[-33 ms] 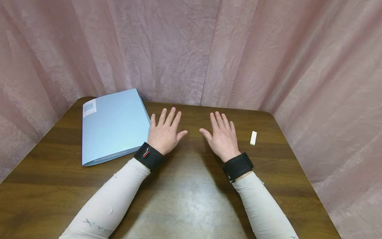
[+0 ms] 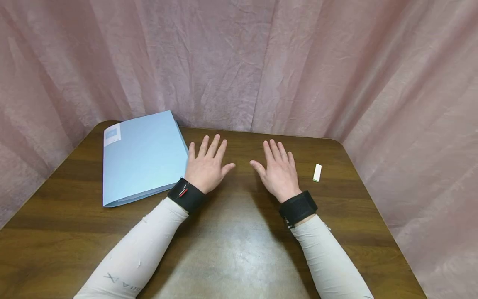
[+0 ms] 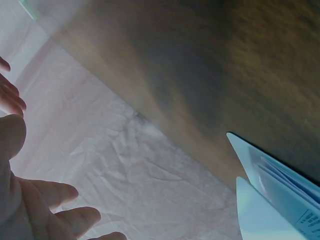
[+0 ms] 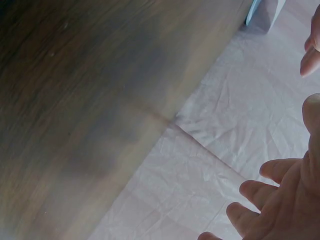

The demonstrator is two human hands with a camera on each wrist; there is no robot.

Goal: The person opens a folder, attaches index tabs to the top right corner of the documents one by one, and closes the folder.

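Two hands lie spread, palms down, over the middle of the table [image 2: 239,245]. The left hand [image 2: 206,167] has its fingers straight and fanned, grasping nothing; its outer edge sits just beside the near right corner of a light blue folder [image 2: 143,155], whether touching cannot be told. The right hand [image 2: 278,170] is likewise flat and released, fingers extended, with nothing in it. A small white eraser [image 2: 317,172] lies on the table near the right hand, apart from it, on its outer side.

Each wrist carries a black strap [image 2: 186,195]; the left one shows a small red mark. Both forearms wear pale sleeves [image 2: 138,253]; the left sleeve bears grey lettering, seen upside down and only partly legible.

The folder lies closed and flat at the far left of the table, turned slightly askew, spine toward the left hand. A white label [image 2: 112,135] occupies its far left corner; its print is too small to read. The left wrist view shows the folder's layered edges [image 3: 280,195] and faint print, unreadable.

The table is dark brown wood grain with rounded corners and a pale sheen at the near centre. Creased pink cloth [image 2: 239,62] hangs behind and on both sides.
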